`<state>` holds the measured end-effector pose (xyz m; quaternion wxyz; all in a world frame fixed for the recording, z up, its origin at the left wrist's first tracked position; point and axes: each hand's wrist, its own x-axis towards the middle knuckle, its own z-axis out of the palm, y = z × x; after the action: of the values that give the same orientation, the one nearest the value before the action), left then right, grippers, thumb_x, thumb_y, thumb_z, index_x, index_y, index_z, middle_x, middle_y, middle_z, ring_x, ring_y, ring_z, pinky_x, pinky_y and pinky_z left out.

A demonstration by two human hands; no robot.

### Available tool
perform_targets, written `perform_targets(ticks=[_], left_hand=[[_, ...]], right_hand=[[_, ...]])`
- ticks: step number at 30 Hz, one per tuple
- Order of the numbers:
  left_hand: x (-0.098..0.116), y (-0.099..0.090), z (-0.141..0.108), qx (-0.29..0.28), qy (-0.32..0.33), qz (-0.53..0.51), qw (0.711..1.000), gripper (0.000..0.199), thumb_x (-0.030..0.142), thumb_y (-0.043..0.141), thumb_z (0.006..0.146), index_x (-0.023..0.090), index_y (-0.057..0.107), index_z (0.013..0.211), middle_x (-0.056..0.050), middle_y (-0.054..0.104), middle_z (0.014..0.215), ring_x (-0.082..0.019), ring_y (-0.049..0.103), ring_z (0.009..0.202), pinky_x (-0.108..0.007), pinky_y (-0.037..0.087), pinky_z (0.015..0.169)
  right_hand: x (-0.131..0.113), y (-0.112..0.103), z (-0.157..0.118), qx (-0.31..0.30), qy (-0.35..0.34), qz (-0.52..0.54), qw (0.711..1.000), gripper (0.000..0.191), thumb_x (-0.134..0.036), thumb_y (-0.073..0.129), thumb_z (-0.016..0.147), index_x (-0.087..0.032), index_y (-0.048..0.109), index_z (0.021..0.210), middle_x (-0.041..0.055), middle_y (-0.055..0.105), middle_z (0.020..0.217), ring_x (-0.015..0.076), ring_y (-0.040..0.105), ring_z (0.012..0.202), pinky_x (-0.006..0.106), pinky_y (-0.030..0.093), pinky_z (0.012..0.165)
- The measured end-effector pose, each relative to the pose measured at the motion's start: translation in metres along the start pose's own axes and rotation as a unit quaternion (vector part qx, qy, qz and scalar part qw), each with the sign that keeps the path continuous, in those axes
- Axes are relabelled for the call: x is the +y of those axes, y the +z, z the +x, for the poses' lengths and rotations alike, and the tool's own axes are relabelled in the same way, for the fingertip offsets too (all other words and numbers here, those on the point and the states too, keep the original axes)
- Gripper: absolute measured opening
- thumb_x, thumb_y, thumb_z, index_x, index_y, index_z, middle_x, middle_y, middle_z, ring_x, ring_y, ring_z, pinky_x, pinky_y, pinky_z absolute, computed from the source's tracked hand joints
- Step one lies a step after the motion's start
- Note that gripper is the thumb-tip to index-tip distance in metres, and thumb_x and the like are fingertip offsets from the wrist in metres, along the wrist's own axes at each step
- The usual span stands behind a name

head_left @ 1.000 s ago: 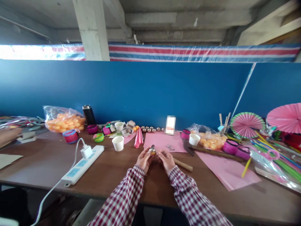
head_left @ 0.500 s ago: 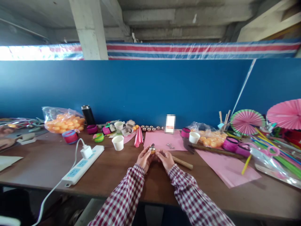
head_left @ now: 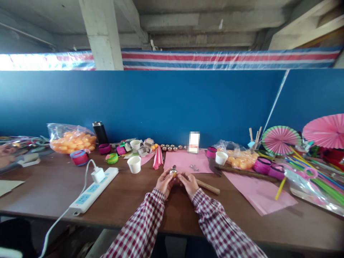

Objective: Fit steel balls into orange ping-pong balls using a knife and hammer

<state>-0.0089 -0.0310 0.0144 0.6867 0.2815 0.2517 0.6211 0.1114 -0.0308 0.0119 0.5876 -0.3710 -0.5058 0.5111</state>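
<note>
Between my two hands is a small ball (head_left: 173, 173), silvery on top and orange below, with a dark tip upright on it. My left hand (head_left: 164, 181) has its fingers closed on the ball's left side. Thumb and fingers of my right hand (head_left: 188, 182) are pressed together at the ball's right side; whether they grip it is too small to tell. A wooden handle (head_left: 208, 186) lies just right of my right hand. Beyond both hands, small metal pieces (head_left: 193, 167) rest on a pink sheet (head_left: 177, 160).
A power strip (head_left: 94, 190) and a white cup (head_left: 134, 164) stand left. At right are a hammer (head_left: 242, 171), another cup (head_left: 221, 158) and a bag of orange balls (head_left: 243, 159). Silvery balls (head_left: 172, 147) line the back. Another person's hand (head_left: 5, 156) is far left.
The ball between my hands has tilted slightly, and more of its orange part shows. Both hands stay in nearly the same place.
</note>
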Motion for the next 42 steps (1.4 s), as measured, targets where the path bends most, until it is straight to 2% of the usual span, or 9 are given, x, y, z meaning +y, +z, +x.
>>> perform_targets(ticks=[7, 19, 42], left_hand=[[0.0004, 0.0002, 0.0001, -0.006, -0.008, -0.006, 1.0, 0.041, 0.013, 0.068, 0.061, 0.012, 0.054, 0.099, -0.009, 0.065, 0.087, -0.015, 0.061, 0.076, -0.025, 0.047, 0.068], [0.0021, 0.0028, -0.0022, 0.003, -0.014, -0.004, 1.0, 0.039, 0.014, 0.068, 0.061, 0.012, 0.054, 0.098, -0.01, 0.065, 0.087, -0.017, 0.062, 0.076, -0.026, 0.048, 0.067], [0.0035, 0.0046, -0.0042, 0.002, -0.019, -0.004, 1.0, 0.039, 0.017, 0.067, 0.063, 0.012, 0.055, 0.099, -0.01, 0.065, 0.088, -0.017, 0.062, 0.077, -0.027, 0.047, 0.07]], right_hand=[[0.0039, -0.0029, 0.0012, -0.007, -0.002, 0.002, 1.0, 0.027, -0.037, 0.063, 0.061, -0.016, 0.057, 0.077, -0.0005, 0.059, 0.066, 0.0092, 0.048, 0.052, 0.019, 0.036, 0.042], [0.0004, -0.0012, 0.0001, -0.008, 0.007, 0.005, 1.0, 0.025, -0.038, 0.063, 0.061, -0.017, 0.055, 0.072, -0.0029, 0.056, 0.058, 0.0092, 0.047, 0.049, 0.019, 0.034, 0.042], [-0.002, -0.0004, -0.0007, -0.007, 0.007, 0.001, 1.0, 0.028, -0.04, 0.064, 0.06, -0.017, 0.055, 0.073, -0.0034, 0.053, 0.054, 0.0093, 0.047, 0.049, 0.02, 0.035, 0.042]])
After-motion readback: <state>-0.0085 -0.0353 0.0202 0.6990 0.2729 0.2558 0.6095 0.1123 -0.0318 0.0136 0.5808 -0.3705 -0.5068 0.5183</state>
